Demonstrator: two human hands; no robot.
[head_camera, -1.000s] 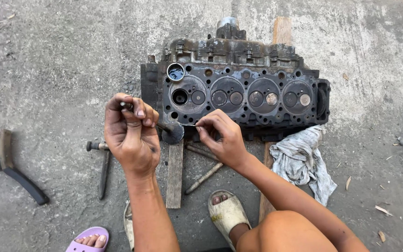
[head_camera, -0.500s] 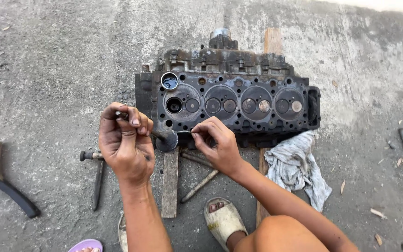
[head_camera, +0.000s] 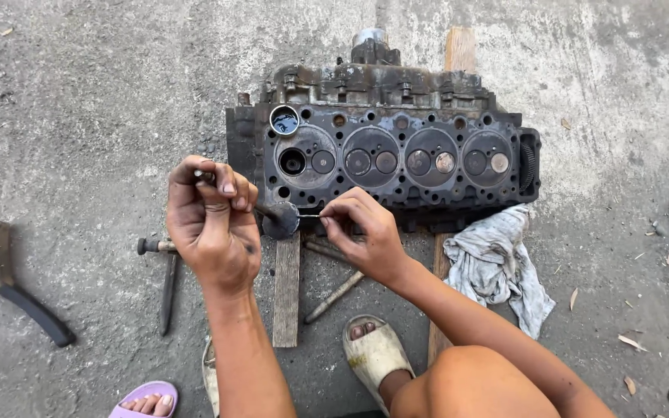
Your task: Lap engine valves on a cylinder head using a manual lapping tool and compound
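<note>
- Valve (head_camera: 279,219) sits pinched in my left hand (head_camera: 209,224): fingers closed around the stem end up by my fingertips, the dark round head pointing out toward 3 o'clock and a little down.
- Its long axis runs roughly 10 to 4 o'clock, stem in my grip, head free.
- My right hand (head_camera: 365,232) is just beside the head at 3 o'clock, thumb and forefinger narrowed on a thin scraper (head_camera: 310,216) whose tip touches the head's rim.
- Below the head, at 6 o'clock, lies a wooden slat (head_camera: 286,290).
- Farther off at 12 o'clock stands the cylinder head (head_camera: 396,166), its leftmost port empty, near the valve's head.
</note>
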